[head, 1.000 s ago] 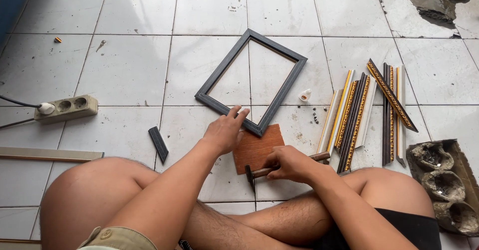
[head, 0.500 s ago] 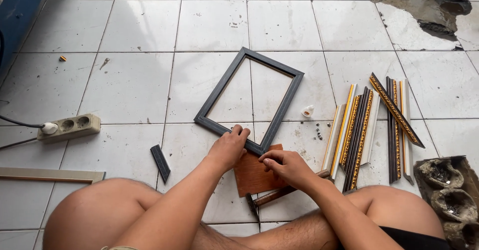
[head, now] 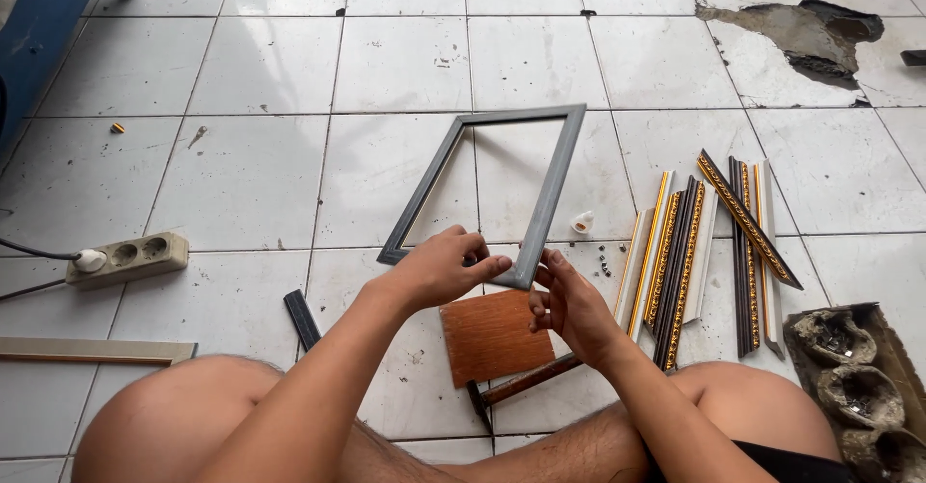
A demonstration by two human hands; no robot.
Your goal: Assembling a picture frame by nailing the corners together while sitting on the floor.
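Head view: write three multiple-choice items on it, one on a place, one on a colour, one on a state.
1. Where is the brown board?
A. On the tiled floor, near the frame's near corner
B. On top of the power strip
C. Leaning on the blue object

2. What colour is the frame?
A. White
B. Dark grey
C. Red

3. What is the left hand doing?
A. Resting flat on the floor
B. Holding the hammer
C. Gripping the frame's near edge

Answers:
1 A, it lies flat on the tiles beside that corner.
2 B, all four sides look dark grey.
3 C, its fingers close on the near edge, the right hand at the corner.
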